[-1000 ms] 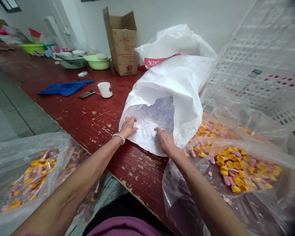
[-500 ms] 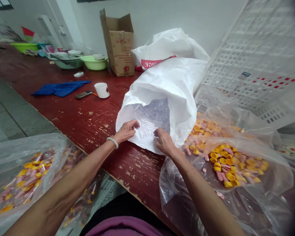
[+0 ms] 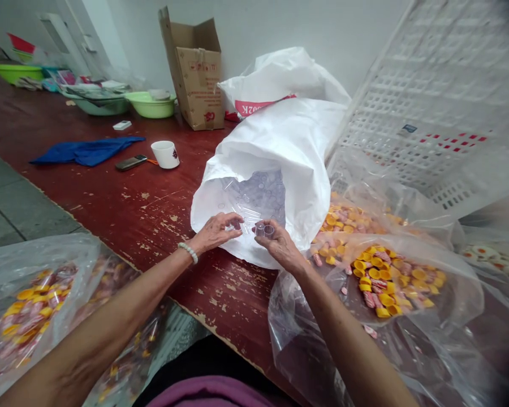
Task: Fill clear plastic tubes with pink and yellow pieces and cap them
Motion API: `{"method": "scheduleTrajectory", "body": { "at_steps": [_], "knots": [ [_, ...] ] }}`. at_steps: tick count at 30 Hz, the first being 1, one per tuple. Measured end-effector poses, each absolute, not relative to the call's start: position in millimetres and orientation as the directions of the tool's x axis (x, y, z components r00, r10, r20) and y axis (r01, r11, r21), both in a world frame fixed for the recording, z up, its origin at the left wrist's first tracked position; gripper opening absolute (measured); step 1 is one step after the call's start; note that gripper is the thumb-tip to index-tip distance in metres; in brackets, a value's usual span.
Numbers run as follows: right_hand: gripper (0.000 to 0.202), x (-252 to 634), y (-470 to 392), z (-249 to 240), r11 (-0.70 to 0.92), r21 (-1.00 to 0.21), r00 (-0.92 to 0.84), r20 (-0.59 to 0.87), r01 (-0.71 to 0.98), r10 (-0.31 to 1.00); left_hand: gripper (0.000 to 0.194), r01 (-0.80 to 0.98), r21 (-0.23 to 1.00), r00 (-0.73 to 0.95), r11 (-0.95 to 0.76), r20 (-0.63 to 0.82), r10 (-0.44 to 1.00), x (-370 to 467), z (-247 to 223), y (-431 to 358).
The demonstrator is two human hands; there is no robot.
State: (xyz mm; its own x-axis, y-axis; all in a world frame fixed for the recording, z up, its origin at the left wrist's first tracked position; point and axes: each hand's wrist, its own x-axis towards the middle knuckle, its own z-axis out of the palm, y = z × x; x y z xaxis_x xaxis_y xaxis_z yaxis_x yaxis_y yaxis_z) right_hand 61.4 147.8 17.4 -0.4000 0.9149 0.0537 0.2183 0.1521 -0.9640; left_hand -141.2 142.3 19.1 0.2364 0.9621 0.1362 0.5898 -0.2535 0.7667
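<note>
A big white sack [image 3: 288, 152] lies open on the worn red table [image 3: 123, 203], and its mouth shows many small clear plastic tubes [image 3: 258, 195]. My right hand [image 3: 280, 246] pinches two small clear tubes [image 3: 264, 229] just outside the sack's mouth. My left hand [image 3: 214, 232], with a bead bracelet on the wrist, hovers at the lower lip of the sack with curled fingers beside a clear tube; whether it grips one is unclear.
A clear bag of yellow caps and pink-striped pieces [image 3: 390, 282] lies at the right, a similar bag [image 3: 29, 305] at the lower left. A white cup [image 3: 165, 154], phone [image 3: 130, 163], blue cloth [image 3: 85, 151], cardboard box [image 3: 193, 68], green basins [image 3: 150, 104] and white crate [image 3: 441, 102] stand beyond.
Both hands have drawn back out of the sack's mouth toward me. My right hand has come up holding two clear tubes. The view has shifted slightly right.
</note>
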Motion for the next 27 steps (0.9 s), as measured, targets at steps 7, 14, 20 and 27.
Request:
{"method": "scheduleTrajectory", "body": {
  "at_steps": [7,14,20,27],
  "knots": [
    [0.026,43,126,17,0.186,-0.966,-0.346,0.116,0.178,0.931,0.035,-0.222,0.974,0.078,0.054,-0.037,0.996,-108,12,107],
    [0.022,48,107,25,0.444,-0.854,-0.245,0.385,0.271,0.89,0.032,-0.288,0.947,0.077,0.144,-0.127,0.989,-111,18,94],
    [0.04,45,85,15,0.738,-0.594,-0.362,0.644,0.319,0.674,0.018,-0.646,0.629,0.327,0.434,-0.286,0.901,-109,19,88],
    [0.049,52,82,2,0.721,-0.606,-0.516,0.522,0.337,0.68,0.038,-0.667,0.689,0.156,0.282,-0.241,0.958,-100,-1,89]
  ]
}}
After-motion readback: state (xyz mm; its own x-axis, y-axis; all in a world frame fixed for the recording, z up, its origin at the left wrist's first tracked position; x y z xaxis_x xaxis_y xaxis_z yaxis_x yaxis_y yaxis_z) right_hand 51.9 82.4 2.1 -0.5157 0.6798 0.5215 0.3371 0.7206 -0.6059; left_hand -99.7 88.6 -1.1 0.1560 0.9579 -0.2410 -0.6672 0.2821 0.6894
